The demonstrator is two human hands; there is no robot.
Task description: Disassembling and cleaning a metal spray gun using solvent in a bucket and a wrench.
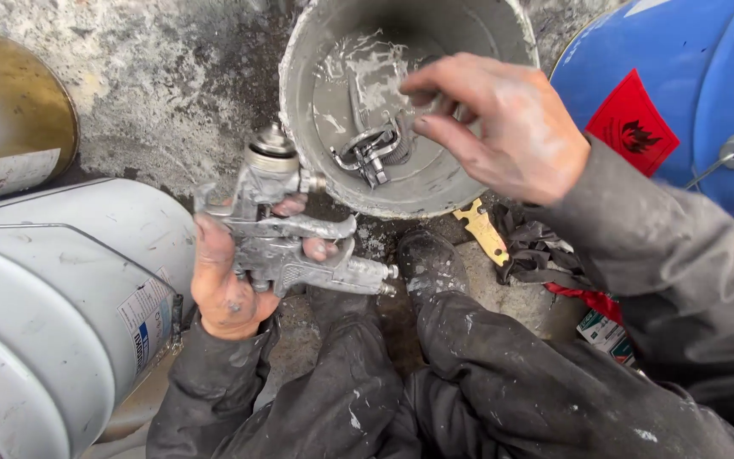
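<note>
At nine o'clock of the view a pale grey drum [53,289] lies on its side, with a brass-coloured drum [10,110] above it at ten o'clock. Just to the right of the grey drum, your left hand [227,280] is wrapped around the grip of a paint-crusted metal spray gun [290,229]; its fingers [320,248] are clamped on the gun's body and trigger area. The gun stands roughly upright, its round cap end toward twelve o'clock and its threaded inlet pointing toward three o'clock, above your dark trouser knees and a black boot [431,263] on the stained concrete floor [155,76].

At twelve o'clock, touching nothing of the gun, a grey plastic bucket [307,76] opens toward you, its inside smeared with pale paint. On its bottom lies a small metal clip-like fitting [371,151]. Your right hand [503,127] reaches over the bucket's rim from three o'clock, fingers [443,136] drawn together into a pinch just above that fitting; you cannot tell whether they grip anything.

Below the bucket, at about five o'clock of it, a yellow-handled tool [482,229] lies beside dark rags [537,251]. At two o'clock stands a blue drum [690,51] bearing a red diamond hazard label.
</note>
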